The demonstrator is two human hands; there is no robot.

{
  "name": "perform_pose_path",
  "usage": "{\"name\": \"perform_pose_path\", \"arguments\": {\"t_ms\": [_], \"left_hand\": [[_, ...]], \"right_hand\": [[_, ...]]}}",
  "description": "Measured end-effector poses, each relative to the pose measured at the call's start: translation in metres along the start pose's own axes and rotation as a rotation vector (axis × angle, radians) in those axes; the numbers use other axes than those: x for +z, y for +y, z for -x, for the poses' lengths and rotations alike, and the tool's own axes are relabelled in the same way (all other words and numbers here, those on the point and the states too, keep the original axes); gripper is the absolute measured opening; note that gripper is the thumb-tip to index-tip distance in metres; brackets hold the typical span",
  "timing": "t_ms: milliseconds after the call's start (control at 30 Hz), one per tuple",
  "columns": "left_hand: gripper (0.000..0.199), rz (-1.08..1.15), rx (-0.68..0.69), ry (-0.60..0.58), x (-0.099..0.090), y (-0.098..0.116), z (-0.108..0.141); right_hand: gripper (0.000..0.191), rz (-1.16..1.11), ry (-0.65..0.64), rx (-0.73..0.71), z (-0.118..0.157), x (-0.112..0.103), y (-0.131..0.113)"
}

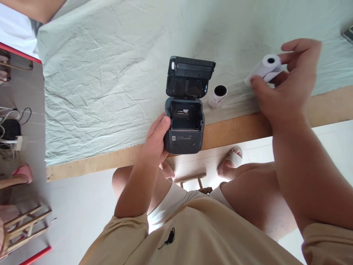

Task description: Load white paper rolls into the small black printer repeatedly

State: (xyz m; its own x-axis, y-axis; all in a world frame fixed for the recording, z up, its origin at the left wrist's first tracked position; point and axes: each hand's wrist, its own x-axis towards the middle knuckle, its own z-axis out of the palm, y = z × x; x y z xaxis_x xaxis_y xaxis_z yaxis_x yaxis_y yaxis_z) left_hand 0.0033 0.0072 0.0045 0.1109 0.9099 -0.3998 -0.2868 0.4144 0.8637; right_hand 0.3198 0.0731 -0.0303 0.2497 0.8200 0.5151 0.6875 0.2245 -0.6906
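A dark grey portable label printer is gripped by my left hand at the table's front edge. Its lid is flipped up, and the paper bay shows no roll inside. Over on the right, my right hand has thumb and fingers around a white paper roll, which lies tilted on the cloth with its loose end partly unwound. Between the printer and that roll stands a smaller white roll with a wide dark core.
A pale green cloth covers the table, with a bare wooden edge along the front. Another person's arm reaches in at the top left. Cables and a wooden stool are on the left. A dark object sits far right.
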Motion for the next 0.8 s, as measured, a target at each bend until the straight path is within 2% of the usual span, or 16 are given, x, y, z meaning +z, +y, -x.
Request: {"name": "perform_pose_path", "arguments": {"t_ms": [67,133,200,267,300,367,400,467,567,667,800], "left_hand": [[0.057,-0.002,-0.008,-0.011,0.001,0.001,0.000],[0.056,-0.012,-0.002,-0.023,0.000,0.002,0.000],[0.056,-0.026,0.018,-0.023,0.000,0.002,0.000],[0.057,-0.032,0.029,-0.021,-0.001,0.002,0.000],[0.057,-0.030,0.032,-0.022,-0.001,0.002,0.000],[0.058,-0.028,0.032,-0.028,0.000,0.002,0.001],[0.058,-0.031,0.032,-0.030,0.000,0.002,0.002],[0.058,-0.038,0.039,-0.027,0.002,0.003,0.003],[0.054,-0.033,0.055,-0.017,0.003,0.004,0.003],[0.055,-0.009,0.089,-0.025,0.002,0.003,0.003],[0.072,-0.017,0.127,-0.064,0.000,0.001,0.003]], "right_hand": [[0.046,-0.147,0.134,-0.176,-0.003,-0.003,-0.011],[0.043,-0.210,0.162,-0.349,-0.001,-0.007,-0.036],[0.047,-0.127,0.069,-0.418,0.008,-0.009,-0.070],[0.040,-0.043,-0.013,-0.471,0.022,-0.006,-0.104],[0.034,0.044,-0.165,-0.430,0.028,-0.002,-0.118],[0.025,0.115,-0.354,-0.368,0.037,0.008,-0.135],[0.022,0.118,-0.409,-0.361,0.039,0.013,-0.139],[0.021,0.084,-0.434,-0.383,0.040,0.023,-0.138],[0.026,0.048,-0.346,-0.435,0.040,0.031,-0.132],[0.028,-0.008,-0.286,-0.490,0.044,0.030,-0.133],[0.027,-0.131,-0.368,-0.537,0.054,0.026,-0.140]]}}
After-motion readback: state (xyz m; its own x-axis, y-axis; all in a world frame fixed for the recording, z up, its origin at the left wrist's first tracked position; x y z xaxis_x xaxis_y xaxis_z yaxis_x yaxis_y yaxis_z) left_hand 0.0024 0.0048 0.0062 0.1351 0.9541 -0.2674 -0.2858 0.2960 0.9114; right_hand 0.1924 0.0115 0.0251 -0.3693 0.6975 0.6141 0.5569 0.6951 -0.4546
